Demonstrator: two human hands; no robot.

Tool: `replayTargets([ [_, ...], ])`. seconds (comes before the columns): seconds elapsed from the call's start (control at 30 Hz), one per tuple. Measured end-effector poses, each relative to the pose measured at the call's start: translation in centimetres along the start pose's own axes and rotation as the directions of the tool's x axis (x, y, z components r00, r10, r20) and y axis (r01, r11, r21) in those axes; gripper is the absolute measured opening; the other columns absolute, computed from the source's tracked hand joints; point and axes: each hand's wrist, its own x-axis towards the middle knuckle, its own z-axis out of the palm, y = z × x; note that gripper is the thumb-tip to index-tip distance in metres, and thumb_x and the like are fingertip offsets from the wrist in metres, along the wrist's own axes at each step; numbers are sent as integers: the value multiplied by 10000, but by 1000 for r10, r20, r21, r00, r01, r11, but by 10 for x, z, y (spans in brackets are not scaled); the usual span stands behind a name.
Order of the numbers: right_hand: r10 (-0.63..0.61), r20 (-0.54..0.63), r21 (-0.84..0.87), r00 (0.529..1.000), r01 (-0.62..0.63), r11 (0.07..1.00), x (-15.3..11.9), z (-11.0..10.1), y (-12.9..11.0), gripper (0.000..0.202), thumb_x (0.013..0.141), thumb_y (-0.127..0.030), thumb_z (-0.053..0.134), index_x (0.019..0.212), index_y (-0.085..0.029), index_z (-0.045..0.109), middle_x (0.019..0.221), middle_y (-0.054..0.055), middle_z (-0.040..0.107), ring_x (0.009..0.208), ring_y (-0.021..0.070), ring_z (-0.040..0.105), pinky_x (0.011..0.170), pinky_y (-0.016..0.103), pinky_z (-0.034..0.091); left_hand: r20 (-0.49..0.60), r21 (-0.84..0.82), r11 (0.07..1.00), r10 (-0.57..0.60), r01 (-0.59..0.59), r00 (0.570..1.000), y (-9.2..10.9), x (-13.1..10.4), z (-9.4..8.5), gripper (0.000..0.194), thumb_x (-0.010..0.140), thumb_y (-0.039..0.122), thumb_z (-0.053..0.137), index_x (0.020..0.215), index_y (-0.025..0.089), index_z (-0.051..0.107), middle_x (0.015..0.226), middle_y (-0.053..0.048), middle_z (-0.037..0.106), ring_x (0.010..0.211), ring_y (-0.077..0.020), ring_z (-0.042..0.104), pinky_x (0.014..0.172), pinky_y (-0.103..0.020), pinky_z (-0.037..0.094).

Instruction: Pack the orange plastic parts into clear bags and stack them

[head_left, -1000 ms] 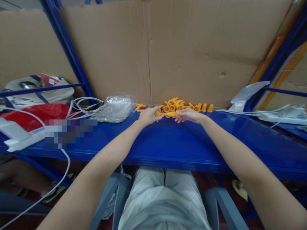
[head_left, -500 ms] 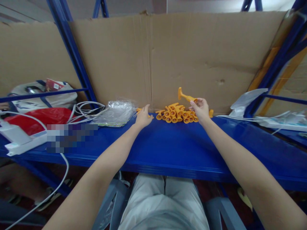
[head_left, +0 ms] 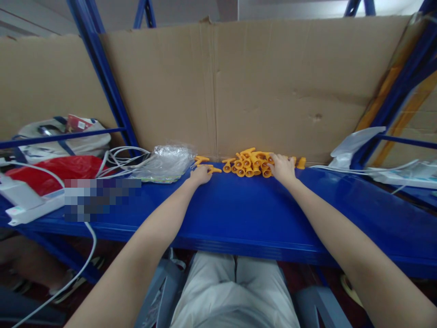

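Note:
Several orange plastic T-handled pieces (head_left: 249,173) with flared, cup-shaped ends lie in a stacked pile at the back of the blue shelf (head_left: 235,209), most cups facing me. My right hand (head_left: 283,168) is down at the pile's right side, fingers curled over an orange T-handled piece that it mostly hides. Left of the pile, my left hand (head_left: 200,175) rests low with its fingers bent around another orange piece (head_left: 215,170), whose end sticks out to the right. One more loose orange piece (head_left: 202,158) lies just behind that hand.
Clear plastic bags (head_left: 164,164) lie left of my left hand. Beyond them are white cables (head_left: 126,152), a red bag (head_left: 68,171) and a white power strip (head_left: 37,205). A cardboard sheet (head_left: 266,86) stands behind the shelf. Blue posts (head_left: 109,77) rise at the sides.
My right hand has come down from above the pile, bringing the orange T-handled piece to its right side. My left hand has lowered and moved slightly toward me, onto a loose piece.

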Motion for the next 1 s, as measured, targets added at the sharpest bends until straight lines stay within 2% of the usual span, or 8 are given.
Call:
replayTargets([
  [0.03,-13,6,-29,1000,13,999,-1,1,0,365,902,-235,472,1241,-135,564,1153,211,654,1096,345,566,936,501,332,23,55,995,-81,79,996,3,-1,-3,239,831,299,555,983,230,725,1170,-105,696,1090,-295,634,906,-426,506],
  [0.13,-18,7,-78,1000,19,997,-4,2,2,454,902,-225,433,1335,-118,517,1196,209,649,1112,336,555,952,509,320,36,140,977,-165,159,986,15,-7,-11,208,823,295,581,917,210,746,1202,-106,679,1141,-307,606,920,-423,504],
  [0.4,-33,53,107,998,28,994,3,10,25,753,754,-256,520,1492,-211,377,1512,123,417,1357,377,378,1039,636,303,9,107,985,-135,134,991,32,-12,-20,252,793,433,659,899,217,736,1231,-85,668,1183,-301,574,978,-436,466],
  [0.53,80,-24,283,996,-70,957,20,16,53,726,774,-255,429,1494,-174,382,1535,92,386,1412,282,344,1130,510,299,50,153,986,-77,69,996,39,-13,-19,230,824,364,612,911,187,729,1218,-101,662,1184,-282,574,977,-379,471],
  [0.67,266,-125,383,956,-201,902,32,18,87,713,786,-248,373,1486,-113,382,1519,114,406,1408,239,360,1143,428,316,163,182,983,-60,30,985,42,-14,-16,315,843,168,508,1085,232,699,1317,-82,608,1228,-272,550,981,-382,466],
  [0.83,401,29,256,915,-395,882,36,14,115,691,769,-253,428,1457,-199,436,1499,94,434,1370,303,403,1074,513,387,238,212,977,-35,-17,971,45,-16,-18,431,849,113,432,1162,266,686,1329,-79,609,1251,-310,532,982,-455,453],
  [0.9,379,112,146,919,-392,908,37,12,117,678,776,-257,459,1454,-239,442,1510,84,419,1366,323,400,1060,551,383,230,229,973,-34,-20,973,46,-17,-20,410,853,146,450,1152,280,697,1316,-71,619,1251,-322,530,981,-463,450],
  [1.0,275,199,-40,941,-273,961,36,11,114,634,805,-266,505,1438,-254,467,1520,100,404,1366,347,381,1084,619,300,237,209,975,28,-79,971,44,-16,-20,405,854,153,459,1158,269,701,1288,-66,640,1225,-285,556,992,-394,448],
])
